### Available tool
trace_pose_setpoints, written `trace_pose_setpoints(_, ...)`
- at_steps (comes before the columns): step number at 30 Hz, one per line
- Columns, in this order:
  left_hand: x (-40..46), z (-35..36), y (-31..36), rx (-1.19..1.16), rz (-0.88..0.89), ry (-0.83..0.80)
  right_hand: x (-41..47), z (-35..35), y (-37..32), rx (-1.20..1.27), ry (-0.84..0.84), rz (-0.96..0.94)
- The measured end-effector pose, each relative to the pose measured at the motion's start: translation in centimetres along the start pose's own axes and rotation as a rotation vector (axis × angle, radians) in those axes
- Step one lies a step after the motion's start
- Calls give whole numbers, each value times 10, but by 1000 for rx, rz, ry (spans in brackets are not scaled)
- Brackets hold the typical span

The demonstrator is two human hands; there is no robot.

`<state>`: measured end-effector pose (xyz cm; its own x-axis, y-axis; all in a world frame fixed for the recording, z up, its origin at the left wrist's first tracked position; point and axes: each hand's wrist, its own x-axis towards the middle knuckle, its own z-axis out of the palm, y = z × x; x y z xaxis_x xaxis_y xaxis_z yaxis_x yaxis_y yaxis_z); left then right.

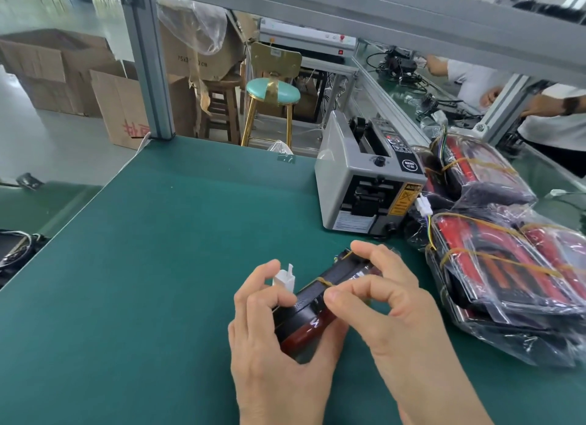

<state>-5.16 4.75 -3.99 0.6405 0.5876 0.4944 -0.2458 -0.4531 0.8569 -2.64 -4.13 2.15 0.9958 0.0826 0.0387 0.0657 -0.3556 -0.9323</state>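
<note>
hands on one pack [304, 326]: left hand [269, 332] curls round it, right hand [393, 307] pinches its rubber band [323, 280].

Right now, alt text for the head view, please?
A left hand and right hand hold a rubber-banded black-and-red pack over a green bench, a white connector by the left hand. A grey machine and bagged packs sit beyond.
</note>
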Motion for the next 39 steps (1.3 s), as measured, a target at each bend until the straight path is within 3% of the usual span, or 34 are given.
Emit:
trace_pose_setpoints(22, 3, -5, -2, -111, 169, -89, -1, 4, 6, -182, 55, -118)
trace_pose_setpoints(31, 1, -7, -4, -130, 114, -64, 8, -8, 2, 0, -91, -36)
trace_pose_setpoints(39, 0, -7, -3, -112, 140, -71, 6, -4, 1, -118, -96, -53)
